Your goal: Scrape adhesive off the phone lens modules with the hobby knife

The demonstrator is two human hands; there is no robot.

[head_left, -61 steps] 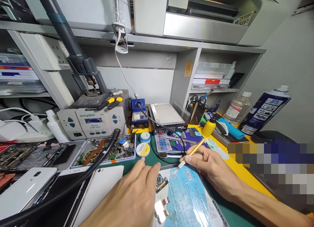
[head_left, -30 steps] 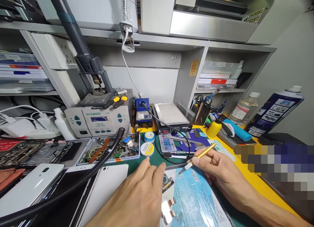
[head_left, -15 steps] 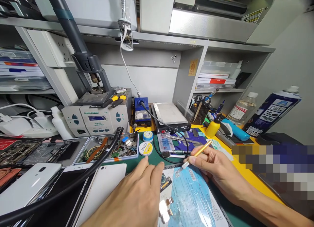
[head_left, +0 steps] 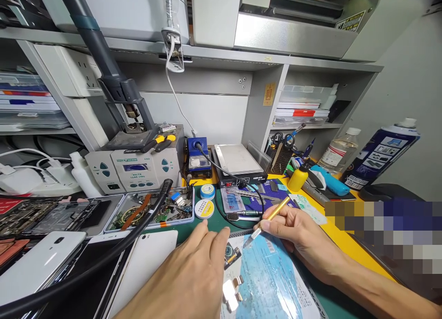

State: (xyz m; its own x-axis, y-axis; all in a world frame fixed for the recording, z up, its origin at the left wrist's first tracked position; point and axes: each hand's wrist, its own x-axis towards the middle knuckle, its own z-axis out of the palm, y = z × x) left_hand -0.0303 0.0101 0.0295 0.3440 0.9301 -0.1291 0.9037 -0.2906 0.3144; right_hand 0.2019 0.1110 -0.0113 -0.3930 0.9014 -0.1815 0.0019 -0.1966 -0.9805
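In the head view, the right hand [head_left: 293, 228] grips a gold-handled craft knife [head_left: 277, 209] like a pen, blade slanting down to the upper left part of a blue-and-white printed sheet [head_left: 264, 273] with a glossy, wrinkled surface. Whether the tip touches it is too small to tell. The left hand [head_left: 193, 259] lies palm down beside the sheet, fingers extended and close together; its underside is hidden, so I cannot tell whether it holds anything. Just right of it are a small camera module [head_left: 232, 256] and a shiny metal bracket [head_left: 232, 293]. With the knife in the grip and its tip lowered, the bladework looks under way rather than finished; most of the glossy surface appears intact, and how much remains is unclear.
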